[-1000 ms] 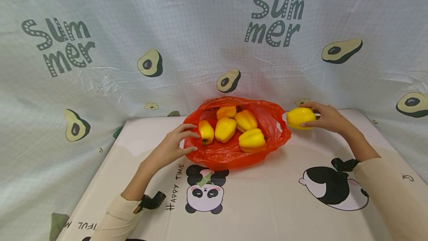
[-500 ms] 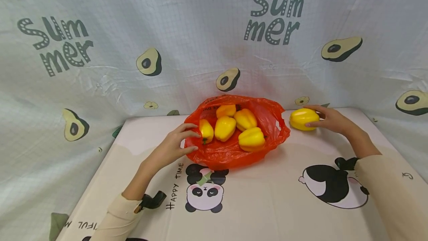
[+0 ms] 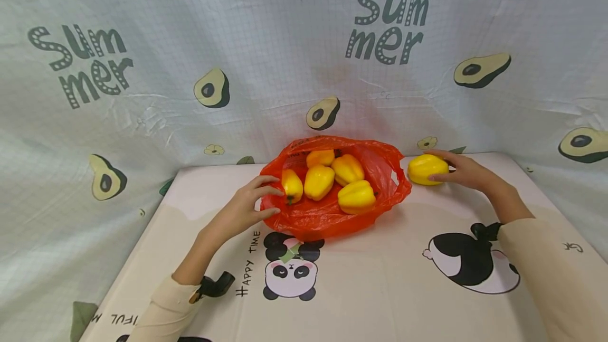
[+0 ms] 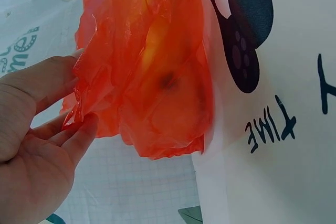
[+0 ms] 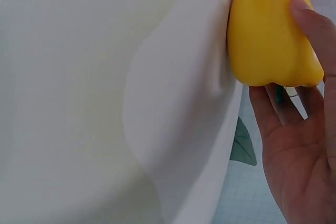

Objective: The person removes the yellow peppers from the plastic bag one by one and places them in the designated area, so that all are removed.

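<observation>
My left hand (image 3: pixel 244 207) grips the left rim of a red plastic bag (image 3: pixel 313 228). In the left wrist view, its fingers pinch the bag's thin film (image 4: pixel 152 108). Several yellow bell peppers (image 3: pixel 319 182) lie inside the wide-mouthed bag, one of them close to the left fingertips. To the right of the bag, my right hand (image 3: pixel 467 170) holds another yellow bell pepper (image 3: pixel 427 169) on its side, at the table's back. The right wrist view has the thumb on one side of this pepper (image 5: pixel 270 30); the other fingers are partly hidden behind it.
The table cover (image 3: pixel 361 289) has printed pandas and lettering. Behind the table hangs a pale curtain (image 3: pixel 266 41) with avocado prints, close to the bag's back edge. Each wrist carries a black camera mount (image 3: pixel 216 285).
The right hand and its pepper have shifted slightly right and down onto the table since a second ago, and barely moved since. The left hand keeps its place on the bag.
</observation>
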Available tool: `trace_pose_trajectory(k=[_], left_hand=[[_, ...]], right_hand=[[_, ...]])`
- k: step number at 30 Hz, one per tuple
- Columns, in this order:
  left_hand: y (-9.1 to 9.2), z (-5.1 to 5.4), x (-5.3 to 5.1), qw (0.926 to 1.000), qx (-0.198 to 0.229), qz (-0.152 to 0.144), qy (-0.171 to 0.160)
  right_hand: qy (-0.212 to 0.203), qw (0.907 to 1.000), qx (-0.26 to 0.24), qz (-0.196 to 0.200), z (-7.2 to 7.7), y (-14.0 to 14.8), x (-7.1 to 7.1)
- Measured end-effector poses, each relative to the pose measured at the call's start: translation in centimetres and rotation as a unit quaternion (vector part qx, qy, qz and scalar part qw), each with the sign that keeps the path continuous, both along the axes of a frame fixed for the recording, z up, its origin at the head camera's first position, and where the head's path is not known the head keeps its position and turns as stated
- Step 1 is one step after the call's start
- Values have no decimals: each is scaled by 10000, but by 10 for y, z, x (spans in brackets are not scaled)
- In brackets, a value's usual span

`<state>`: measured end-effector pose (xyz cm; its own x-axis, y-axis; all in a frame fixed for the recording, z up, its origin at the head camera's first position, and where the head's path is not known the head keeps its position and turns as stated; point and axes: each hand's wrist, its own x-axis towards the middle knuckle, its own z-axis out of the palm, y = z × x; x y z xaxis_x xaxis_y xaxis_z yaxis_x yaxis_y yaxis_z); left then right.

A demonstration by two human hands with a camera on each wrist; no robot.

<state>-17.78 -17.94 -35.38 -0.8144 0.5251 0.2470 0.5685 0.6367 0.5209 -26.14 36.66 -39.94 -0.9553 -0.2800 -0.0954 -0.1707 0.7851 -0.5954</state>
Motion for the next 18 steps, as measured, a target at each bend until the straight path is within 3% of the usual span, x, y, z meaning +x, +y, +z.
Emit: trace_pose_trajectory(k=[11, 18], left_hand=[[3, 3, 0, 10000, -18, 17, -50], [3, 1, -1, 9999, -25, 83, -115]], right_hand=[[-157, 9997, -147, -129, -2, -3, 1], [-88, 9995, -313, 34, -2, -9, -1]])
